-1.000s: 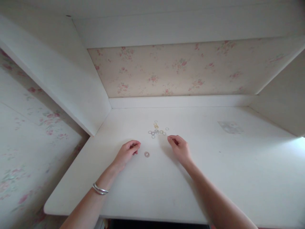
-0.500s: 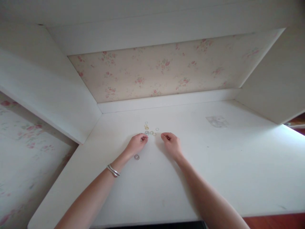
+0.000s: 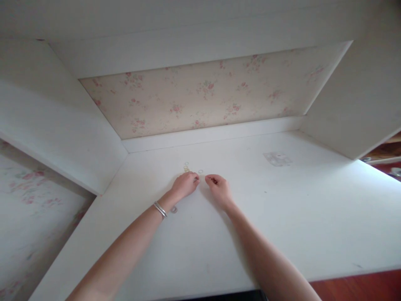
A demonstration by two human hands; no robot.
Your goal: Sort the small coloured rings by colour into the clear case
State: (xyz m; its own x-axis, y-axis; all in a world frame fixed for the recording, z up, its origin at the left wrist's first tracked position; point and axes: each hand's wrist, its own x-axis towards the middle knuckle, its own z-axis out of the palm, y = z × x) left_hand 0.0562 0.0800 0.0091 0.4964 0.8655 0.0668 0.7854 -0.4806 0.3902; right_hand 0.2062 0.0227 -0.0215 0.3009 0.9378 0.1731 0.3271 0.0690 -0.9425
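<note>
My left hand (image 3: 185,184) hovers low over the white tabletop, thumb and fingers pinched together. It covers most of a small cluster of thin rings; a few yellowish rings (image 3: 186,169) and a pale ring (image 3: 186,163) still show behind its knuckles. My right hand (image 3: 219,190) faces it a short gap away, also pinched. Whatever either pinch holds is too small to make out. A single thin ring (image 3: 201,171) lies just beyond the gap between the hands. Nearer me, beside my left wrist, lie darker rings (image 3: 173,210), partly overlapping.
The white desk (image 3: 282,221) is enclosed by a left side panel (image 3: 69,121), a right panel (image 3: 354,104) and a shelf above. A clear, crumpled-looking packet (image 3: 277,159) lies at the back right. Floral wallpaper (image 3: 188,100) covers the rear.
My left hand has shifted right, toward my right hand, and now covers rings that showed before. The gap between the hands has narrowed. The whole view has shifted slightly.
</note>
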